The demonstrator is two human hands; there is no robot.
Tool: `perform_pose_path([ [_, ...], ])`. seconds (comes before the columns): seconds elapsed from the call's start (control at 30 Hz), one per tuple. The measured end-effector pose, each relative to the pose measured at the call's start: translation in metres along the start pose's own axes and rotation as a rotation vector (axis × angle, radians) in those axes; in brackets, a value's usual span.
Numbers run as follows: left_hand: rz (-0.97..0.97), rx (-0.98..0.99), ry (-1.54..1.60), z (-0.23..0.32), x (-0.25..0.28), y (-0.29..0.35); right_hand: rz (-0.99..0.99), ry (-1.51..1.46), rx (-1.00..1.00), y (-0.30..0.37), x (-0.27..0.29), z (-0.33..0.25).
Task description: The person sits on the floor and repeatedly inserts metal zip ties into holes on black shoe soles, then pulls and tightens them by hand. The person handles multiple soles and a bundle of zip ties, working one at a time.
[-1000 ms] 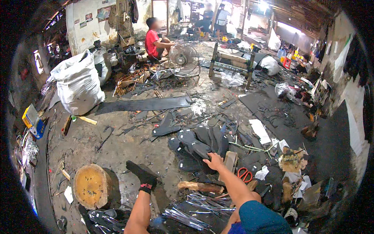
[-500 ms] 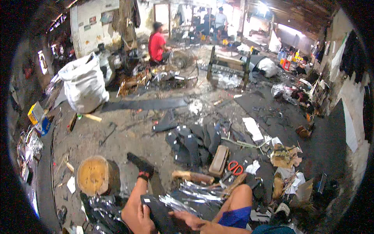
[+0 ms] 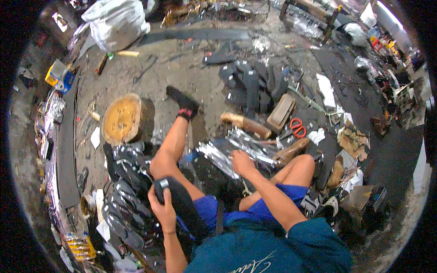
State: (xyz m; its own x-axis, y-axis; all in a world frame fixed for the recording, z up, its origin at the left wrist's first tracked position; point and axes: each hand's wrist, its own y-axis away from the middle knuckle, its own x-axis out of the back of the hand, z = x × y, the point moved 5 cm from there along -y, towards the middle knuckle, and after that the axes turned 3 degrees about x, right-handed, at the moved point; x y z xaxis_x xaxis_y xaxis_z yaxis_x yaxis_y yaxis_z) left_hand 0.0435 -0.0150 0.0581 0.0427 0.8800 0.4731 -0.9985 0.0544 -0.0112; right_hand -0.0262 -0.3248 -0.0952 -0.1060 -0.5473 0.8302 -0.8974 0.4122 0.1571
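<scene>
My left hand point(image 3: 162, 204) is closed around a long, flat black piece point(image 3: 184, 200) with a small white label at its top end. The piece lies along my left thigh. My right hand point(image 3: 243, 164) is over a stack of shiny clear plastic sleeves point(image 3: 221, 157) between my legs, its fingers curled together at them. What these fingers hold, if anything, I cannot make out. Similar black pieces point(image 3: 252, 86) with white labels lie heaped on the floor ahead. Beside my left leg is a pile of black pieces in glossy clear plastic point(image 3: 125, 214).
A round wooden block point(image 3: 122, 119) stands left of my outstretched foot. Red-handled scissors point(image 3: 298, 128), a sharpening-stone-like block point(image 3: 281, 112) and a piece of wood point(image 3: 246, 124) lie ahead to the right. Scraps and cardboard point(image 3: 353, 141) litter the right side. A white sack point(image 3: 116, 25) stands far left.
The view has tilted down. My right hand has moved away from the black piece to the plastic sleeves. My left hand still holds the black piece, now more upright.
</scene>
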Motion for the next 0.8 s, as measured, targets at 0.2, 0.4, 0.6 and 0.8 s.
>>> perform_pose_path([
  [0.2,-0.06,-0.088,-0.317,-0.016,0.009,0.009,-0.16,0.348,-0.055,-0.023,-0.062,0.097],
  [0.4,-0.041,-0.092,-0.293,-0.006,0.014,-0.005,0.002,-0.098,-0.188,-0.038,-0.077,0.061],
  [0.6,0.014,-0.198,-0.378,0.016,0.02,-0.007,-0.281,-0.006,-0.178,-0.03,-0.109,0.057],
  [0.8,-0.024,-0.39,-0.347,0.048,-0.014,-0.01,-0.031,0.022,-0.229,-0.019,-0.069,0.049],
])
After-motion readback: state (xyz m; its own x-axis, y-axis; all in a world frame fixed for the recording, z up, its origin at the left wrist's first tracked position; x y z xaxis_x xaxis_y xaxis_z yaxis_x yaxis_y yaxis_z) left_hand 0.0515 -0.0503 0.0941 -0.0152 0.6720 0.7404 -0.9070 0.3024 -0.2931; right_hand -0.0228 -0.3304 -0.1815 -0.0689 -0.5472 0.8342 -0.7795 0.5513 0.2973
